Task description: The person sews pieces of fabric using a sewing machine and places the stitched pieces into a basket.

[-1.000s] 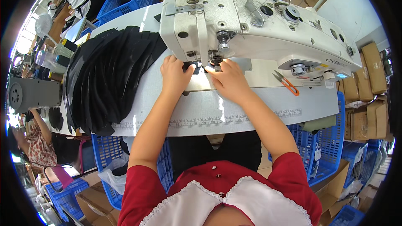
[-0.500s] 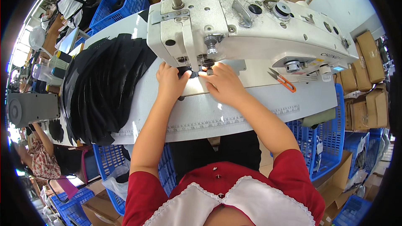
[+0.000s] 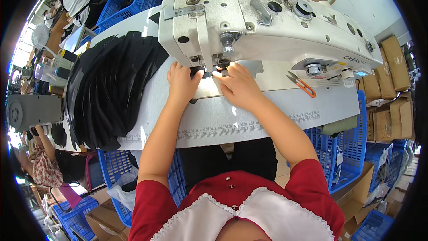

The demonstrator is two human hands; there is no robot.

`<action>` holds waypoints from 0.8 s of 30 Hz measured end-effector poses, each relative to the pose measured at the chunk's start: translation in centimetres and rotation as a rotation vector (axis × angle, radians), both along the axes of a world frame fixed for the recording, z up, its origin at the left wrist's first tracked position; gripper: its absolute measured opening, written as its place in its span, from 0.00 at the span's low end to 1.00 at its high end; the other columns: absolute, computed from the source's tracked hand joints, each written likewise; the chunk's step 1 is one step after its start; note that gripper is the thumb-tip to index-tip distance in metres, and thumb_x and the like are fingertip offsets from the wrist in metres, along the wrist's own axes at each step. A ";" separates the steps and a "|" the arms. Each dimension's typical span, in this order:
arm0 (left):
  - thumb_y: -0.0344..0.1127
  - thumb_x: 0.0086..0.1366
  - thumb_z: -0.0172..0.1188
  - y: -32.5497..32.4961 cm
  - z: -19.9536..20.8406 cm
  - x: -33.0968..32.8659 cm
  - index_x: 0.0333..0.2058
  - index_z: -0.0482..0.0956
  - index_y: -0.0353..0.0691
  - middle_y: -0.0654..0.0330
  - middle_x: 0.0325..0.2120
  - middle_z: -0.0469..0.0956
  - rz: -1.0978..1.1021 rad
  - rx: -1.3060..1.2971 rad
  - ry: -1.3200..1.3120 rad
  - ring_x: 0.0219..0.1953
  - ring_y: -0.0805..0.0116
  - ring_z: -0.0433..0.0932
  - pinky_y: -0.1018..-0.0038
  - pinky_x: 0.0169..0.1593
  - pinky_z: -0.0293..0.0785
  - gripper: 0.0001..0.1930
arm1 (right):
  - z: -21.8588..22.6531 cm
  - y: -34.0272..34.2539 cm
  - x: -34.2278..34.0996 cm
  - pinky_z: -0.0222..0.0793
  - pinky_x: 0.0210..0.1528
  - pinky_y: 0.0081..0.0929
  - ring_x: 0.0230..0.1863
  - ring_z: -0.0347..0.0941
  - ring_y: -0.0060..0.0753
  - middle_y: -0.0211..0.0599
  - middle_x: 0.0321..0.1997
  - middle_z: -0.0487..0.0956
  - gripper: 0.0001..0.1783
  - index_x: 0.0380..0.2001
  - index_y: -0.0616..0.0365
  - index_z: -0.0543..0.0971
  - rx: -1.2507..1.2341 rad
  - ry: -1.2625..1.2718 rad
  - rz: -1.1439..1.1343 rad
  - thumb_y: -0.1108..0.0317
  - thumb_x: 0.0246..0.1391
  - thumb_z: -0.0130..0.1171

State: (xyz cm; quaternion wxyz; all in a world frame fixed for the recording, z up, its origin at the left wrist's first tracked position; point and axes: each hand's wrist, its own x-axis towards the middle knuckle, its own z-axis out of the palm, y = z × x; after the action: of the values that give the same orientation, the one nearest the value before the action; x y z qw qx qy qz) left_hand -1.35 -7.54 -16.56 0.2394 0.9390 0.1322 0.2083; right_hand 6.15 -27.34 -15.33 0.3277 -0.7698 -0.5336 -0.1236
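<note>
A small black fabric piece (image 3: 207,75) lies under the needle area of a white sewing machine (image 3: 285,31), partly hidden by my fingers and the machine head. Left of the needle, my left hand (image 3: 183,81) is closed on the piece, its thumb pointing toward the presser foot. On the other side, my right hand (image 3: 240,85) grips the piece's right part with bent fingers close to the foot. A large fanned stack of black pieces (image 3: 113,91) rests on the table to the left.
Orange-handled thread snips (image 3: 306,88) lie right of my right hand. A printed ruler scale (image 3: 240,128) runs along the table's near side. Blue crates (image 3: 356,151) stand below the table, near cardboard boxes (image 3: 394,62). Another person (image 3: 42,165) sits at the left.
The view has shifted slightly. Both hands stay beside the needle, and a little more of the black piece shows between them.
</note>
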 end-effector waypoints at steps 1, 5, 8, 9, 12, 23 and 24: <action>0.37 0.51 0.67 0.0 0.0 0.1 0.34 0.81 0.37 0.60 0.43 0.75 0.000 -0.001 0.001 0.52 0.52 0.68 0.55 0.52 0.61 0.13 | 0.1 0.0 0.0 0.63 0.46 0.38 0.42 0.65 0.43 0.39 0.31 0.67 0.20 0.47 0.52 0.79 -0.028 0.007 -0.008 0.70 0.47 0.59; 0.35 0.52 0.66 -0.2 0.1 0.3 0.37 0.81 0.41 0.61 0.44 0.75 -0.002 0.003 -0.031 0.53 0.53 0.68 0.54 0.53 0.60 0.13 | 0.1 -0.1 0.1 0.62 0.48 0.39 0.44 0.65 0.44 0.40 0.32 0.68 0.21 0.49 0.52 0.79 -0.055 0.003 -0.012 0.69 0.48 0.58; 0.34 0.52 0.66 -0.1 -0.1 0.2 0.38 0.80 0.42 0.61 0.44 0.75 0.007 0.020 -0.026 0.53 0.53 0.68 0.54 0.53 0.60 0.13 | 0.2 0.0 0.0 0.62 0.50 0.39 0.45 0.65 0.45 0.40 0.33 0.68 0.21 0.49 0.52 0.79 -0.080 0.005 -0.022 0.68 0.49 0.58; 0.34 0.53 0.66 0.0 -0.2 0.2 0.38 0.80 0.42 0.61 0.43 0.75 0.010 0.040 -0.022 0.52 0.53 0.68 0.54 0.53 0.60 0.13 | 0.3 0.1 -0.1 0.61 0.54 0.41 0.49 0.66 0.44 0.39 0.40 0.71 0.15 0.42 0.55 0.78 -0.088 0.016 -0.034 0.68 0.49 0.57; 0.33 0.53 0.65 -0.3 0.1 0.4 0.39 0.79 0.43 0.61 0.42 0.74 0.021 0.044 -0.061 0.51 0.52 0.69 0.54 0.53 0.61 0.13 | 0.1 0.1 0.1 0.61 0.55 0.41 0.50 0.66 0.44 0.40 0.40 0.71 0.15 0.42 0.56 0.78 -0.097 0.015 -0.048 0.67 0.50 0.56; 0.34 0.55 0.65 -1.1 0.4 0.7 0.38 0.78 0.40 0.58 0.40 0.74 0.080 0.093 -0.025 0.49 0.53 0.70 0.54 0.50 0.63 0.12 | -0.3 0.4 0.1 0.58 0.59 0.44 0.50 0.65 0.49 0.49 0.37 0.72 0.23 0.53 0.56 0.76 -0.159 0.018 -0.076 0.61 0.54 0.53; 0.34 0.55 0.64 -1.1 0.3 0.7 0.38 0.78 0.40 0.58 0.39 0.74 0.078 0.096 -0.046 0.48 0.53 0.71 0.54 0.50 0.63 0.12 | -0.3 0.4 0.1 0.57 0.60 0.44 0.51 0.65 0.50 0.51 0.38 0.73 0.23 0.53 0.56 0.76 -0.181 0.026 -0.078 0.60 0.55 0.52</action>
State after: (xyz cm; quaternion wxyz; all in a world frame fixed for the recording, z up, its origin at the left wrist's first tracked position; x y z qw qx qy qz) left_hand -0.62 -8.62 -16.22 0.1886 0.9385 0.1532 0.2453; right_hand 6.28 -26.90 -15.59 0.2585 -0.8180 -0.5080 -0.0776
